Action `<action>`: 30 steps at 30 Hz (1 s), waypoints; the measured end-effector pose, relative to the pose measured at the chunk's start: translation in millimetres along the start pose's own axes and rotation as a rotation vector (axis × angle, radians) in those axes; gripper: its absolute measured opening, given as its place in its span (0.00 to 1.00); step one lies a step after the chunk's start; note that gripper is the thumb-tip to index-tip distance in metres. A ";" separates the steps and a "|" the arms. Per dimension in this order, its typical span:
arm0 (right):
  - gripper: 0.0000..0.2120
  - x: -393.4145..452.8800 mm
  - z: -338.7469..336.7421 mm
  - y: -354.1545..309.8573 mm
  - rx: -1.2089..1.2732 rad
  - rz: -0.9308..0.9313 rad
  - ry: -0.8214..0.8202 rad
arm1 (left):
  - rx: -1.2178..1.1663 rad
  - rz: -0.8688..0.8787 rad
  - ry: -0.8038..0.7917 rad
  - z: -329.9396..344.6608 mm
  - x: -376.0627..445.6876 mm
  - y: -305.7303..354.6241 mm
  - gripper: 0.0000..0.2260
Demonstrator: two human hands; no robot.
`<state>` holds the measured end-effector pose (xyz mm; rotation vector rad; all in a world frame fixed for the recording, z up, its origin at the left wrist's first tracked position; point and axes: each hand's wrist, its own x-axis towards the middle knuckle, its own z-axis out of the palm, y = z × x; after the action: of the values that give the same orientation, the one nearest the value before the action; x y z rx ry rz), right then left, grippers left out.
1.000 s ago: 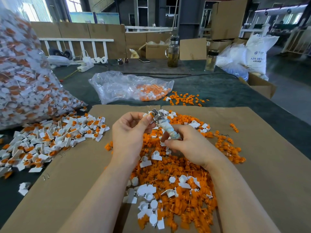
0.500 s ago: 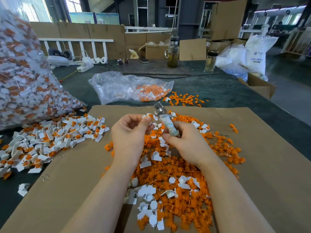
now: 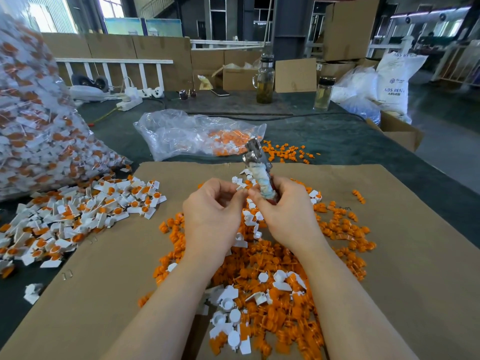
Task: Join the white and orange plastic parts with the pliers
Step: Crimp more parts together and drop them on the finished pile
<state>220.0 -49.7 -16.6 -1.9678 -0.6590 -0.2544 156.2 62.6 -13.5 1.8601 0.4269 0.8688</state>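
Note:
My right hand [image 3: 287,211] grips the pliers [image 3: 255,162] by their cloth-wrapped handles, metal jaws pointing up and away. My left hand [image 3: 211,211] pinches a small white plastic part [image 3: 241,187] between thumb and fingers, right beside the pliers' handles. Both hands hover above a heap of loose orange parts [image 3: 272,258] mixed with white parts [image 3: 231,318] on the cardboard sheet [image 3: 415,255]. The jaws hold nothing that I can see.
A pile of joined white-and-orange pieces [image 3: 78,214] lies at the left. A big clear bag of them [image 3: 33,126] bulges at the far left. A flatter plastic bag [image 3: 192,136] and scattered orange parts [image 3: 285,152] lie behind. Bottles [image 3: 265,79] and boxes stand at the back.
The pliers have risen and tipped more upright, their jaws now away from the left hand. My left fingers moved toward the pliers' handles with a white part.

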 end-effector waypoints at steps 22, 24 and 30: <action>0.05 -2.0 -20.1 -3.5 0.052 0.082 -0.480 | -0.520 -0.109 -0.064 -17.5 14.9 -5.1 0.01; 0.06 -2.1 -19.8 -3.3 0.049 0.074 -0.480 | -0.512 -0.108 -0.079 -18.1 15.6 -5.9 0.02; 0.08 -2.1 -19.4 -4.0 0.038 0.057 -0.501 | -0.501 -0.109 -0.086 -18.3 15.1 -5.6 0.01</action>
<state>218.1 -66.0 -5.4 -2.0218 -0.9140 0.2958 153.6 86.3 -8.4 1.3932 0.2269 0.7385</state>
